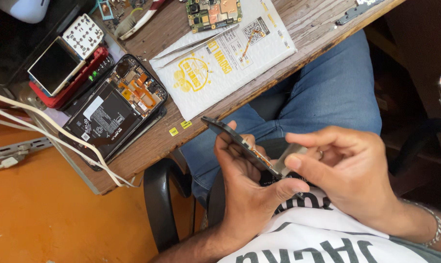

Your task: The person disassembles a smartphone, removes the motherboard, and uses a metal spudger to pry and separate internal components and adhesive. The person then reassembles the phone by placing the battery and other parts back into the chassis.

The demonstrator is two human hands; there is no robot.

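The dark phone frame (237,143) is held edge-on over the person's lap, below the tabletop (308,19) edge, so only its thin rim and a short orange strip inside show; its lower end is hidden behind the hands. The left hand (247,187) wraps it from underneath, fingers (225,146) curled shut on the frame and the thumb pressed near its lower end. The right hand (349,168) pinches a small flat grey piece (289,157) between thumb and forefinger, right against the frame; what that piece is cannot be made out.

On the tabletop, well apart from the hands, an opened phone (114,109) lies with its back off, black battery and orange ribbon cables sitting in its shell. Beside it lie tweezers (191,48) on a white padded envelope (225,58), and a green circuit board (213,13), cut off by the top edge. White cables (50,134) cross the left.
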